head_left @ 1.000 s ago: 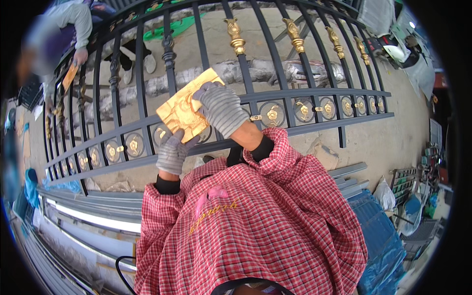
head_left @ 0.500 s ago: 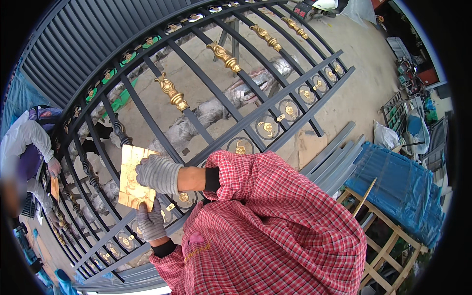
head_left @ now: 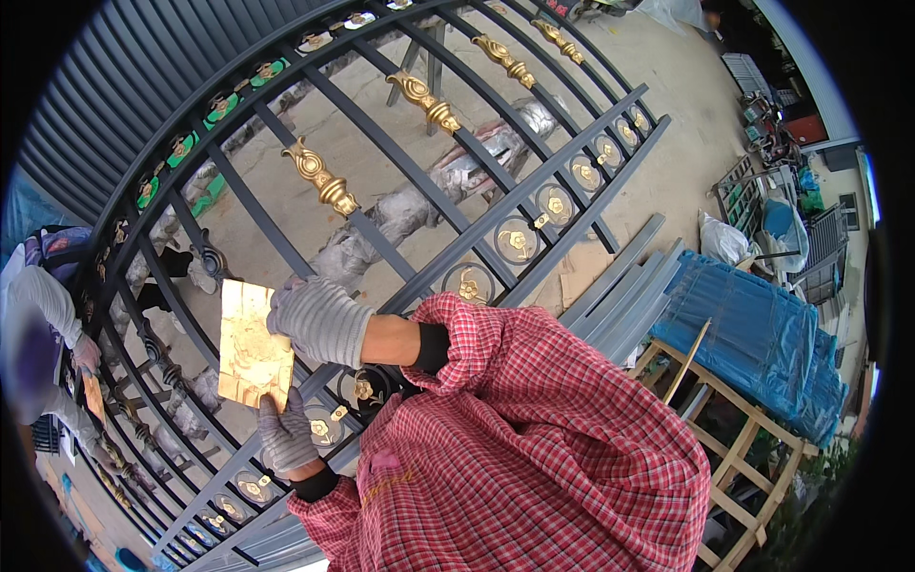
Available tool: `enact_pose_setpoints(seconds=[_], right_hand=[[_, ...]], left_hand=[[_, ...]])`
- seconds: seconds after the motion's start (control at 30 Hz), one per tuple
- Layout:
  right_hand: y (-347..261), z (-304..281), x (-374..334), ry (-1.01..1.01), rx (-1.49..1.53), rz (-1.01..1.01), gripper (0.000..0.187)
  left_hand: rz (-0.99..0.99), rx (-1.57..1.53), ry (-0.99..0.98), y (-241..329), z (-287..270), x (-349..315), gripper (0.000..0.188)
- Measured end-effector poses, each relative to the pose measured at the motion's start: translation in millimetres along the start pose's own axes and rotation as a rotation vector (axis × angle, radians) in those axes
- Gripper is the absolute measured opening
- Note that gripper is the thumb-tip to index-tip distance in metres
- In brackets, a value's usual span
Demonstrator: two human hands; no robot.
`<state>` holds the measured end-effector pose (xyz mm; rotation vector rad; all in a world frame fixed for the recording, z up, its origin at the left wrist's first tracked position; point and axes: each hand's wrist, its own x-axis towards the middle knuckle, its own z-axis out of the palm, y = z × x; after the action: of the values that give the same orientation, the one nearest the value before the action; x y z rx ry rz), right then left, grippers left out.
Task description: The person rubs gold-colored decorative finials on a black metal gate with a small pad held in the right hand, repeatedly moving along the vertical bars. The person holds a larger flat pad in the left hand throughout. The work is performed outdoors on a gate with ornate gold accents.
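A square, shiny, creased gold leaf sheet is held over the black metal railing. My left hand, in a grey knitted glove, pinches its lower edge with the thumb on top. My right hand, gloved alike, is closed at the sheet's upper right edge; its fingertips are partly hidden, and I cannot tell what is in them. Beyond the sheet, a bar carries a dark cast ornament. Farther right, bars bear gold-coloured ornaments, and gold flowers in rings line the lower rail.
At the left a co-worker in light sleeves holds an orange-brown piece by the railing. Grey metal profiles lie to the right, beside a blue-wrapped stack and a wooden frame. Wrapped lengths lie beneath the bars.
My right hand has moved off the sheet's face to its right edge. The sheet, still in my left hand, has shifted slightly left. The whole view has shifted a little.
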<state>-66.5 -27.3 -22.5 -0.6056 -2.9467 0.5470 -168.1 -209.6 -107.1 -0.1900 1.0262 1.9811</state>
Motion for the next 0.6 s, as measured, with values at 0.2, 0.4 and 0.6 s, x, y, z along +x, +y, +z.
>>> enact_pose_setpoints(seconds=[0.2,0.4,0.6], right_hand=[[41.0,32.8,8.1,0.461,0.671,0.439,0.04],[45.0,69.0,37.2,0.396,0.704,0.575,0.041],[19.4,85.3,103.2,0.3,0.573,0.467,0.039]], left_hand=[[0.103,-0.054,-0.036,49.1,-30.1,13.8,0.047],[0.115,-0.135,0.135,66.0,-98.1,57.3,0.049],[0.152,0.058,0.304,77.7,-124.9,73.8,0.043]])
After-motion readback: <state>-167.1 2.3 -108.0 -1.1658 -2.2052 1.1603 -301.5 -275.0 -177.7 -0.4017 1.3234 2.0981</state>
